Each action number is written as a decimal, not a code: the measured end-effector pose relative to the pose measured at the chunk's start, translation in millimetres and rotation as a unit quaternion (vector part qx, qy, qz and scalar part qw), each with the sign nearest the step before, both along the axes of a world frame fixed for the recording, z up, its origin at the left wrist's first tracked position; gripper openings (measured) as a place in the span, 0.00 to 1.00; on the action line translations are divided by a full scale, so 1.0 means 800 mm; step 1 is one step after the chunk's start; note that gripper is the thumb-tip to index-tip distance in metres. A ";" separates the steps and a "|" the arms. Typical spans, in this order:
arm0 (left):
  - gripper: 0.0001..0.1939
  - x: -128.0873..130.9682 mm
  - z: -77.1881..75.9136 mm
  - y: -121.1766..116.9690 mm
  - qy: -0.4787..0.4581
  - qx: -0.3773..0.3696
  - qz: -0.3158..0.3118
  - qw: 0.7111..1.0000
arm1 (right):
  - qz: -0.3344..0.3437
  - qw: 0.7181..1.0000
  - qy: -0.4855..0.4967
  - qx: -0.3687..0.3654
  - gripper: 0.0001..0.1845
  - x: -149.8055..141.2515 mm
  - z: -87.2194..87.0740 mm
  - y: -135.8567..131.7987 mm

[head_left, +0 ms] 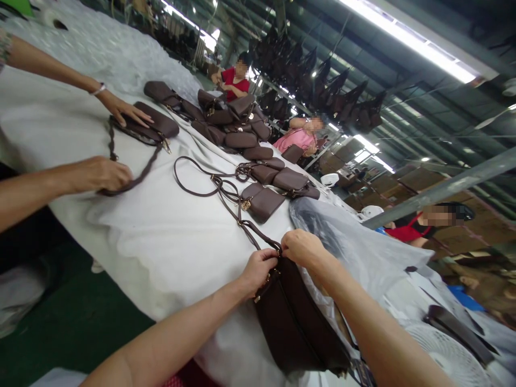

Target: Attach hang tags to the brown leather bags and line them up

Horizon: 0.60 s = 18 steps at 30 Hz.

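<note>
A dark brown leather bag [296, 322] hangs over the near edge of the white-covered table [161, 236]. My left hand [260, 269] is closed on the bag's top corner by the gold strap hardware. My right hand [300, 248] pinches the end of the long brown strap [213, 185] where it meets the bag. The strap runs away across the cloth in a loop.
Several brown purses [262, 201] lie in a row and a pile [237, 126] along the table. A co-worker's hands [102, 173] at the left handle another brown bag [155, 126] with a braided strap. Other people sit beyond the table. Clear plastic sheeting [355, 242] lies at the right.
</note>
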State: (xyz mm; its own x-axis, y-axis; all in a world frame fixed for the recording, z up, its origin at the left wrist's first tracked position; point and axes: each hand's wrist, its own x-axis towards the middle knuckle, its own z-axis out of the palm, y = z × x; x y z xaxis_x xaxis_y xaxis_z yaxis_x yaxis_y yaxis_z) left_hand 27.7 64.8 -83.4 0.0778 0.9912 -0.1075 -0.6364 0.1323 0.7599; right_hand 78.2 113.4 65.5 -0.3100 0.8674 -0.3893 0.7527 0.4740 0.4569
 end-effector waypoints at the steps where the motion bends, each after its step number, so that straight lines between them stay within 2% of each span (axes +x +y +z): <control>1: 0.09 0.001 0.001 0.000 0.014 0.000 0.004 1.000 | -0.005 1.000 -0.002 0.003 0.12 -0.002 -0.001 0.000; 5: 0.11 0.000 0.003 0.001 0.045 0.003 0.013 0.999 | -0.020 1.000 0.004 0.011 0.12 -0.003 0.001 -0.001; 11: 0.12 -0.001 0.004 0.000 0.045 0.015 0.009 0.999 | -0.031 0.999 0.014 0.026 0.13 0.002 0.009 -0.005; 18: 0.08 0.001 0.001 0.003 0.084 0.061 0.046 0.994 | -0.047 0.998 0.033 0.014 0.11 0.001 0.002 0.002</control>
